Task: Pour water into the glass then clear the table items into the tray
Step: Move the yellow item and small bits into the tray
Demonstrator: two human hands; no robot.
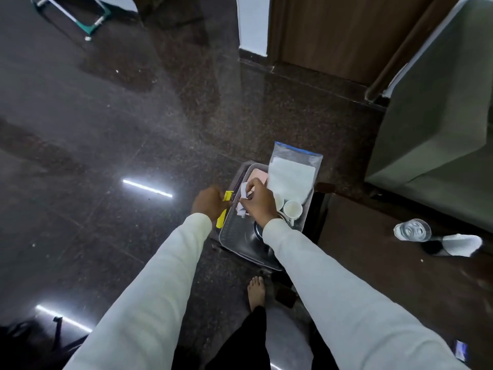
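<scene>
Head view, looking down past two pale sleeves to a grey tray (234,236) low near the dark speckled floor (106,129), beside a dark wooden table (386,263).

Left hand (209,202) closed around a yellow object (222,213) at the tray's left rim, fingers curled tight on it, yellow ends showing above and below the fist; what the object is, hard to tell.

Right hand (257,202) over the tray, thumb and fingertips pinching crumpled white paper (243,200), the paper hanging just left of and below the fingertips, above the tray's floor, close to the left hand but apart from it.

Inside the tray: two white cups (292,209) at the right side, just beside the right wrist; a pink flat item (260,173) toward the far end; a clear zip bag (293,174) with a blue top and white sheets inside, leaning out over the far right corner. A dark round metal piece (260,231) partly hidden under the right sleeve.

On the table, well apart from the tray to the right: a clear glass (412,230), water inside hard to judge, and just beside it a folded white napkin (462,244) next to a dark round shape.

Bare foot (256,292) on the floor below the tray.
</scene>
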